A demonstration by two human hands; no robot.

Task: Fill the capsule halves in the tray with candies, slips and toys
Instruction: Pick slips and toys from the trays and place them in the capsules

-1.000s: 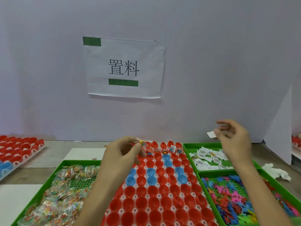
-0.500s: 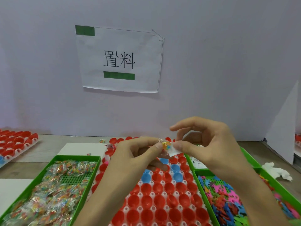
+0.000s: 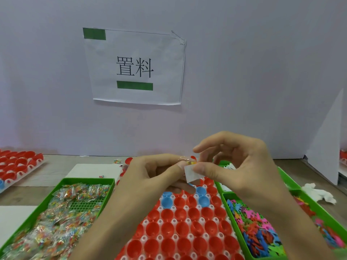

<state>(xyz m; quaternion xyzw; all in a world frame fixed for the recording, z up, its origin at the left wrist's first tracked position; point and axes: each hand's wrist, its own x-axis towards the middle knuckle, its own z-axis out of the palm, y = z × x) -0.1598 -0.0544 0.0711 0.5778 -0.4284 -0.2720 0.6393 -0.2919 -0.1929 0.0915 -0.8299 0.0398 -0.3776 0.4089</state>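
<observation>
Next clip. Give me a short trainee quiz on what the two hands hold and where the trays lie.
1. True or false: the right hand pinches a white paper slip.
2. Multiple choice: the left hand holds (A) a small clear packet of coloured candies, (B) a blue capsule half, (C) a pink plastic toy.
3. Fill in: the green plastic tray of candy packets lies to the ____ of the white tray of red and blue capsule halves.
Key: 1 true; 2 A; 3 left.
</observation>
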